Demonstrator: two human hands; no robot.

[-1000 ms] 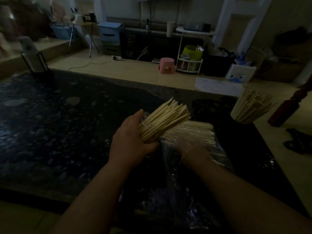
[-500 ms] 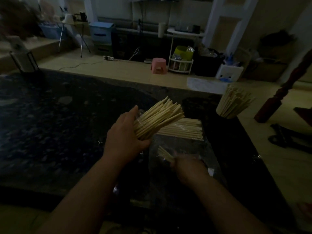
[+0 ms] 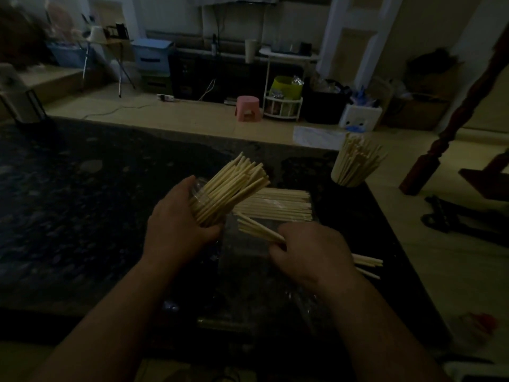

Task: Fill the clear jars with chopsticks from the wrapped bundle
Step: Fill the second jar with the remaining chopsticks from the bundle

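In hands [image 3: 176, 238] [image 3: 314, 252], one jar [image 3: 205, 206], chopsticks [image 3: 256, 228], second jar [image 3: 348, 175]

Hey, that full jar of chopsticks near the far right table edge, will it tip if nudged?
Probably top-heavy: its chopsticks rise far above the full jar and fan rightward. A high nudge may tip it off the nearby table edge.

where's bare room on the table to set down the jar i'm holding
Widest bare patch: the table left of the left hand and its jar, out to the far edge. A smaller gap: between the bundle and the full jar far right. Crowded: the middle, where bundle, wrap and the right hand with its chopsticks sit.
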